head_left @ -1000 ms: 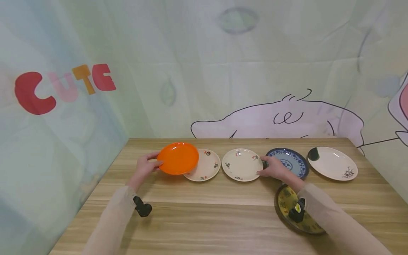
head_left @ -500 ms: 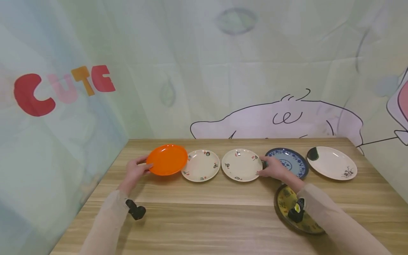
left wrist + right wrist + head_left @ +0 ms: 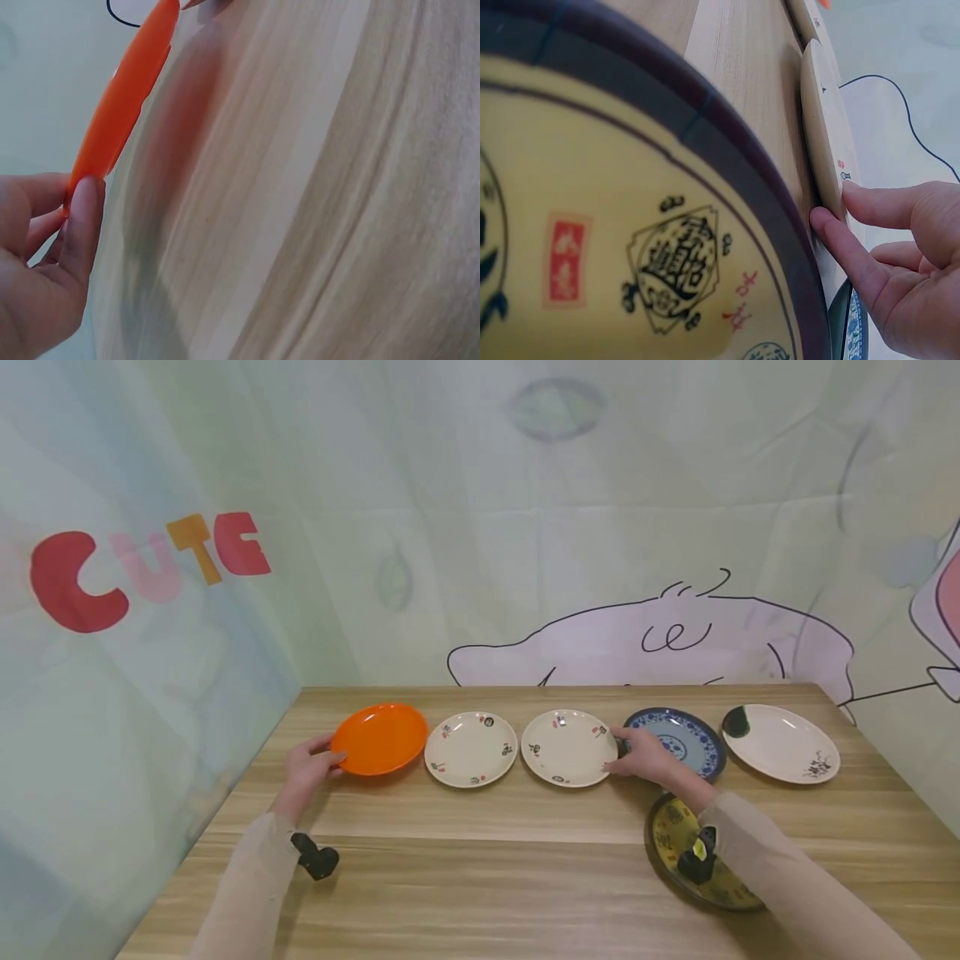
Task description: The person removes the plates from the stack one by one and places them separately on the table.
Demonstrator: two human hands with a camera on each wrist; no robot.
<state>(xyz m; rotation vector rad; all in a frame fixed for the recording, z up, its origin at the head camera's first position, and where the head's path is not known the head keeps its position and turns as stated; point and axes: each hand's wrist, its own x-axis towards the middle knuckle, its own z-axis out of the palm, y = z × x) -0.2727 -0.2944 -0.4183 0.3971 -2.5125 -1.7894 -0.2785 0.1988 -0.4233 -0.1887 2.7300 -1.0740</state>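
Observation:
My left hand (image 3: 306, 770) pinches the left rim of an orange plate (image 3: 380, 739). In the left wrist view the plate (image 3: 124, 97) shows edge-on, raised over the table with its shadow beneath, the thumb on one face and fingers on the other. To its right lies a white plate with small printed motifs (image 3: 471, 750). My right hand (image 3: 647, 755) pinches the right rim of a second such white plate (image 3: 570, 748), which lies on the table. In the right wrist view two fingertips meet at that plate's edge (image 3: 821, 127).
A blue-patterned plate (image 3: 693, 745) lies partly behind the right hand. Further right is an oval white plate (image 3: 783, 745) with a dark green patch. Under the right forearm stands a yellow plate (image 3: 675, 839) with a dark rim. The wooden table (image 3: 480, 893) meets a printed curtain behind.
The left hand has carried the orange plate leftward and lower, off its overlap with the first white plate, which now shows whole. The right hand and its plate stay put.

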